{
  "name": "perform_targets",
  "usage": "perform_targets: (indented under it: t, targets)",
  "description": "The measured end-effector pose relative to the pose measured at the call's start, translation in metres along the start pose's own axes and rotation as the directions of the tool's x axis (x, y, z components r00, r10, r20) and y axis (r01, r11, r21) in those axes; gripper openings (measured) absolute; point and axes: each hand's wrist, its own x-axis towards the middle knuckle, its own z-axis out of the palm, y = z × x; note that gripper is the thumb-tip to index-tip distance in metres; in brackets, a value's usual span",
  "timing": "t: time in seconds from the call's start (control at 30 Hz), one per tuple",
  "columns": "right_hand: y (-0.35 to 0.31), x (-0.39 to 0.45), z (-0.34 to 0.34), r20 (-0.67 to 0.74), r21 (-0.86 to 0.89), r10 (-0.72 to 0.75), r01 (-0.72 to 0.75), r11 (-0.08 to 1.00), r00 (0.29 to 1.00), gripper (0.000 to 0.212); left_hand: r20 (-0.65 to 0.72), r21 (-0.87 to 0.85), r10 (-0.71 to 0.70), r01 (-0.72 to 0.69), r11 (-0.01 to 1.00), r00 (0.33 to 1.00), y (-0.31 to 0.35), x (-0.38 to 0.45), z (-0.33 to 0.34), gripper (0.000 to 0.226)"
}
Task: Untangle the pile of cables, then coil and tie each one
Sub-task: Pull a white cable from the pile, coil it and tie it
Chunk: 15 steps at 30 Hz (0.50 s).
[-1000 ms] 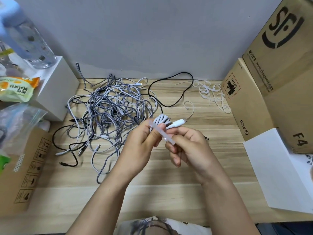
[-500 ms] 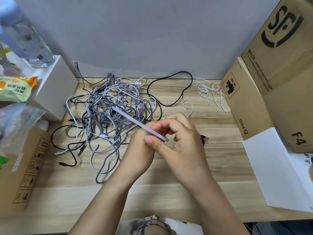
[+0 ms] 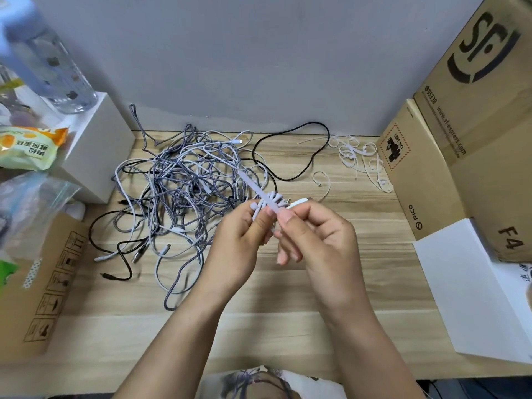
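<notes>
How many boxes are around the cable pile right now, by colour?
Brown cardboard: 3 (SF box, Pico box, left box with handling symbols)
White: 2 (left white box, right white box)
Total: 5

Wooden table (image 3: 288, 286): cable pile (image 3: 184, 191), cardboard boxes (image 3: 426, 174).

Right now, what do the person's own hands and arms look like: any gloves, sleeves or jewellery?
Both are bare: the left hand and right hand wear no gloves, rings or watch, and no sleeves reach either forearm. Fingernails are short and unpainted.
</notes>
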Motion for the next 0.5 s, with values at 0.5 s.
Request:
perform_targets:
  t: [0.5]
  targets:
    - [-0.0009,0.0001,0.0009,-0.119,-0.105,0.083,-0.095,0.990,0.989,0.019,-0.049,0.037,-0.047,0.049,0.998,0.998,0.0048,-0.0003,0.0001,0.032]
